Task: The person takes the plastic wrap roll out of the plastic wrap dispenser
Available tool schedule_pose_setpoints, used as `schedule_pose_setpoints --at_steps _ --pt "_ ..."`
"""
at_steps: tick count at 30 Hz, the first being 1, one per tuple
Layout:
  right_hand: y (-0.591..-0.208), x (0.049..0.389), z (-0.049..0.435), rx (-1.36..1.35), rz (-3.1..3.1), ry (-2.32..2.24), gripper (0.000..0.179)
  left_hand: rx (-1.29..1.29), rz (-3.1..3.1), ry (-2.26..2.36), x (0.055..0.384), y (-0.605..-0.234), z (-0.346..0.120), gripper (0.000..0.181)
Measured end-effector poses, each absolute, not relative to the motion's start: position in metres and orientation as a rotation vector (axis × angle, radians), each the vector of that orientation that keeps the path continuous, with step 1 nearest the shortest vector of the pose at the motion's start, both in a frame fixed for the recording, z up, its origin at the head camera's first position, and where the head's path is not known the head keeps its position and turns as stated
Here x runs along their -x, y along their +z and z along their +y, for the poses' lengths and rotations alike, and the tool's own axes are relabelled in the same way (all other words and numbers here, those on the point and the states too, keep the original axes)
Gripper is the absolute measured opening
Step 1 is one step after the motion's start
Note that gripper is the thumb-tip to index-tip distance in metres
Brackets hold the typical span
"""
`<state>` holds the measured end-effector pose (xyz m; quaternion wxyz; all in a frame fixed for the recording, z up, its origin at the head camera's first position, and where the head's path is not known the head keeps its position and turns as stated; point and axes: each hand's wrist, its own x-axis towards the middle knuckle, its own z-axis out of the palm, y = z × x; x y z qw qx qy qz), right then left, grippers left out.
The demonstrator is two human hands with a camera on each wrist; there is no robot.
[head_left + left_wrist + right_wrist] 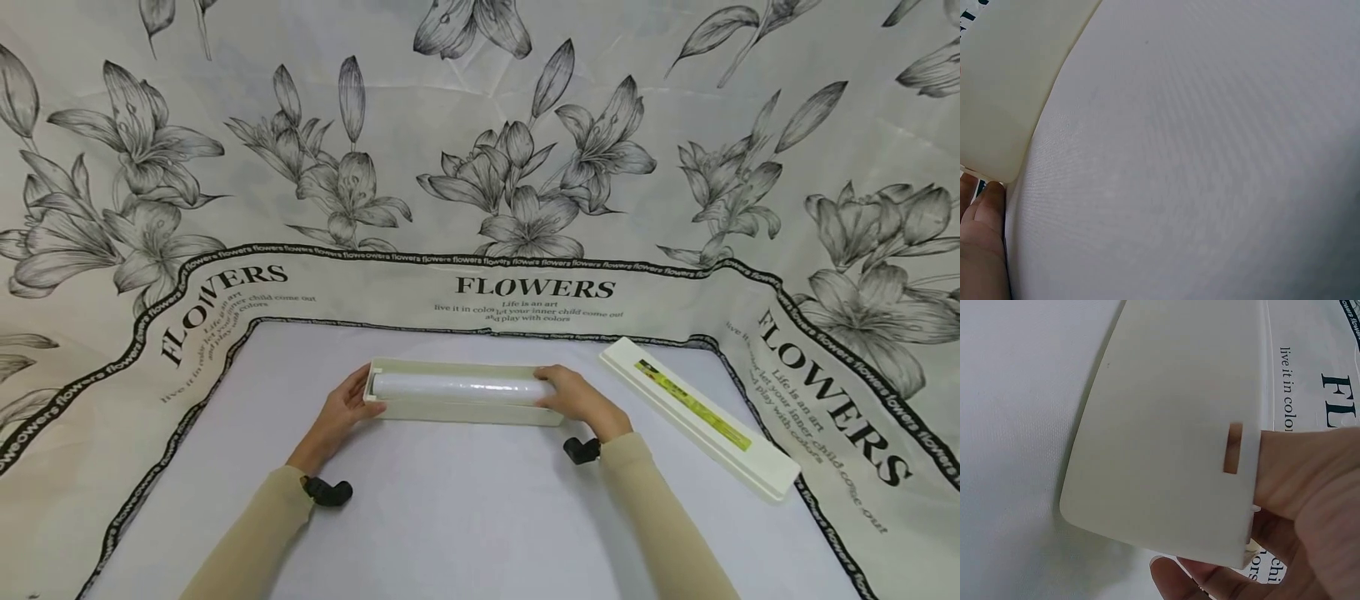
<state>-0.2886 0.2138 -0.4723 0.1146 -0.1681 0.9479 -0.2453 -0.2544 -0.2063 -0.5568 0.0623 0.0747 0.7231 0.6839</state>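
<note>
A long cream plastic wrap box (468, 412) stands lidless on the white cloth, a shiny white roll of plastic wrap (457, 387) lying lengthwise inside. My left hand (343, 415) grips the box's left end, thumb on the front corner and fingers round the end wall. In the left wrist view, fingertips (988, 203) show right at the box's lower corner. At the other end my right hand (579, 397) holds the box. The right wrist view shows its thumb passing behind the front wall, skin visible through a small slot, while other fingers curl round the end.
To the right, the long cream lid (697, 417) with a yellow-green label lies at a slant on the cloth (450, 508). Behind stands a flower-printed curtain (536, 287) with FLOWERS lettering. A black wrist camera (330, 492) sits at the left cuff, another (581, 451) at the right.
</note>
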Motion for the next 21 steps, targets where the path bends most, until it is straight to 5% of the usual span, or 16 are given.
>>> schedule_pose_setpoints --at_steps 21 --pt "-0.4755 0.2857 0.222 0.607 2.824 -0.721 0.056 -0.224 2.206 2.071 0.2548 -0.5609 -0.2056 0.088"
